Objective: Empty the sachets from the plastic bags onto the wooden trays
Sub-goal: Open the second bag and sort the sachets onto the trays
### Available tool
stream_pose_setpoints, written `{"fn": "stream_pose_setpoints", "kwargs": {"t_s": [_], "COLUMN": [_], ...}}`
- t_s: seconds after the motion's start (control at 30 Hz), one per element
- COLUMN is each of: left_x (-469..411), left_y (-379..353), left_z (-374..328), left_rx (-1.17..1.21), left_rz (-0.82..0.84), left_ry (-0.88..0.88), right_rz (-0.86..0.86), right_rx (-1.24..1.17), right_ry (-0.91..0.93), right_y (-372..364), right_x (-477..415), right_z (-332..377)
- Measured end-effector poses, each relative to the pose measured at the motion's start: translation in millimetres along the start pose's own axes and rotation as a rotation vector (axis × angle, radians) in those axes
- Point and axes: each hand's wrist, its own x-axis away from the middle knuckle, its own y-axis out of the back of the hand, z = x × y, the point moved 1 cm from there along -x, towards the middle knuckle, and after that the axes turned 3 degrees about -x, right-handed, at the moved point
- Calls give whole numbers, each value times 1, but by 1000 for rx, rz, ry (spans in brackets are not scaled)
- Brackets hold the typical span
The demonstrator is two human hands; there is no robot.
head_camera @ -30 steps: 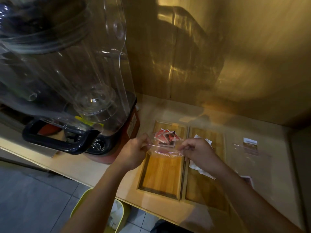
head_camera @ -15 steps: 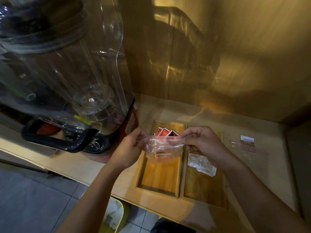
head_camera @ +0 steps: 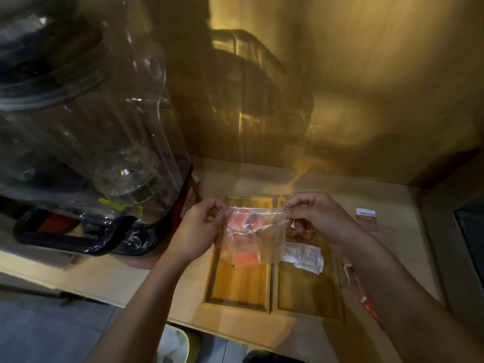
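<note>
Since a second ago the plastic bag (head_camera: 255, 239) has turned from lying flat between the hands to hanging mouth-up, and both hands have risen toward the far end of the trays. The red sachets, earlier bunched near the top edge, now sit lower in the bag.

Left hand (head_camera: 201, 231) pinches the bag's top left corner; right hand (head_camera: 318, 221) pinches the top right corner. Hands apart, the rim stretched taut between them.

Bag: clear, crinkled, held above the far half of the left wooden tray (head_camera: 239, 284). Inside, red sachets (head_camera: 245, 256) blurred through the film; count cannot be told.

Left tray: near half bare wood; the far half is hidden behind the bag. Right wooden tray (head_camera: 310, 292), touching the left one along its side, holds white sachets (head_camera: 303, 254) at its middle, under the right hand.

Worktop (head_camera: 392, 258): a flat clear bag with a white label (head_camera: 366, 218) lies right of the trays. A blender (head_camera: 86, 142) with a clear jug stands at left, just beside the left hand.
</note>
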Motion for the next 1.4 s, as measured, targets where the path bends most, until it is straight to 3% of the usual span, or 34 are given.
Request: {"fn": "stream_pose_setpoints", "kwargs": {"t_s": [0.33,0.5,0.6,0.73,0.9,1.07,1.23,1.4], "left_x": [-24,-22,-14,5,26,30,23,25], "left_y": [-87,-159,-200,-241,-263,-264,-269,-274], "left_z": [-94,-100,-81,-55,-34,-38,-37,-38], "left_rx": [145,-19,-160,-333,-435,-381,-317,-157], "left_rz": [126,238,372,583,763,718,613,478], "left_ry": [-240,-458,-533,-477,-348,-219,-93,63], "right_rz": [-389,-642,-669,-646,-592,-543,-699,-650], "right_rx": [-22,116,183,335,332,251,52,-13], "right_ry": [101,72,27,-123,-218,-275,-251,-419], "right_y": [103,146,159,163,159,161,162,166], "right_x": [50,80,91,102,109,105,90,77], "right_z": [3,-38,-82,-141,-188,-194,-196,-206]}}
